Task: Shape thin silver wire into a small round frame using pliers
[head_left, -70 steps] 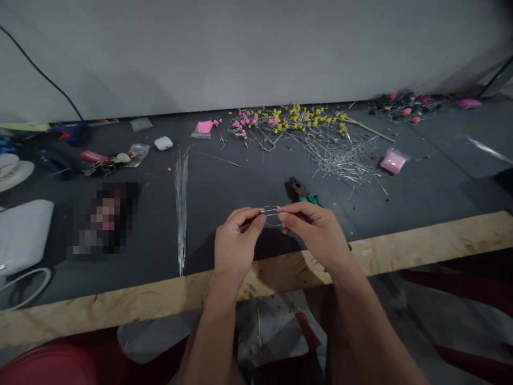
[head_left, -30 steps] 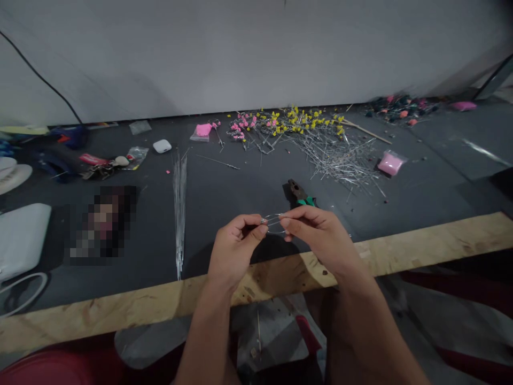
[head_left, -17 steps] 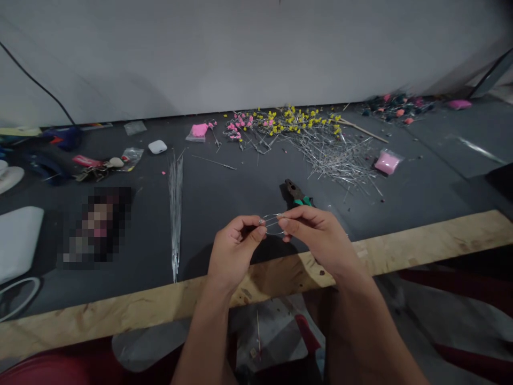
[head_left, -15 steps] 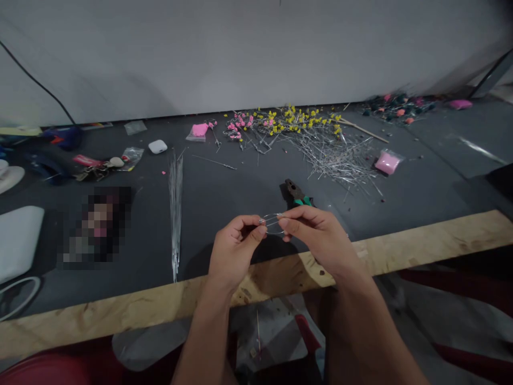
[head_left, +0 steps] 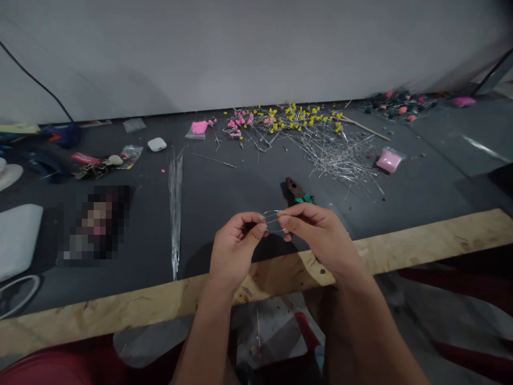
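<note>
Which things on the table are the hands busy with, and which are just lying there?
In use:
left hand
right hand
thin wire loop, pinched between both

Lying about:
pliers
straight wire bundle
loose wire pile
pink and yellow beaded stems
white earbud case

Dark-topped workbench (head_left: 224,182) with a raw chipboard front edge, and on it there's a bundle of straight wires (head_left: 175,206), green-handled pliers (head_left: 297,191), a big heap of wire stems (head_left: 336,149) with yellow and pink beads, a white earbud case (head_left: 156,144), and pink bead bags (head_left: 388,160).
</note>
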Tool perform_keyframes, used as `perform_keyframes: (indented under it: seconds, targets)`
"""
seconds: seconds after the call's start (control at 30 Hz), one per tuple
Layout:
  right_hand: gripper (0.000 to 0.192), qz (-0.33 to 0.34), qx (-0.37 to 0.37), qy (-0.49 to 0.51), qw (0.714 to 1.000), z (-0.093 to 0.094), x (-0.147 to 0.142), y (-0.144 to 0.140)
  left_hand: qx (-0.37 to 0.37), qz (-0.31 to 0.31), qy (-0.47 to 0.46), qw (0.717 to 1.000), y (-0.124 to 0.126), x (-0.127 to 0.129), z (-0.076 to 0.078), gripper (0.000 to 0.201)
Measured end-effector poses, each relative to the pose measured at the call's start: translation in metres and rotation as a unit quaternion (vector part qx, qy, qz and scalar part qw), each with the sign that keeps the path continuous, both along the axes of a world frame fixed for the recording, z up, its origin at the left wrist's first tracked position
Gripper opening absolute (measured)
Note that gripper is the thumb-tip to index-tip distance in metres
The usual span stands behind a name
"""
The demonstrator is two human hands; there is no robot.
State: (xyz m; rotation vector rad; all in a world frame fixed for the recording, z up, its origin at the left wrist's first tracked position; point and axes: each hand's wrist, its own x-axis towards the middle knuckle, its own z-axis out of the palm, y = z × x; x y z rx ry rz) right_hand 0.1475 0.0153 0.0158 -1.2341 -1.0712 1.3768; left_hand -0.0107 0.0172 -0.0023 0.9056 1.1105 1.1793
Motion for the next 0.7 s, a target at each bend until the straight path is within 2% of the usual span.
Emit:
perform_keyframes:
  seconds: [0.2,0.5,0.7]
  targets:
    - [0.008,-0.002,0.004,0.019,1.0,-0.005,-0.001,0.0,-0.004,0.019,-0.028,0.999,0.001,0.001,0.001,0.024]
    - [0.007,0.001,-0.005,0.053,0.999,-0.006,-0.003,0.002,-0.003,0.026,-0.055,0.998,0.0,-0.001,0.0,0.028]
    - [0.01,0.017,-0.049,0.103,0.993,-0.013,-0.001,0.006,-0.02,0.012,-0.095,0.995,0.0,-0.001,0.001,0.031]
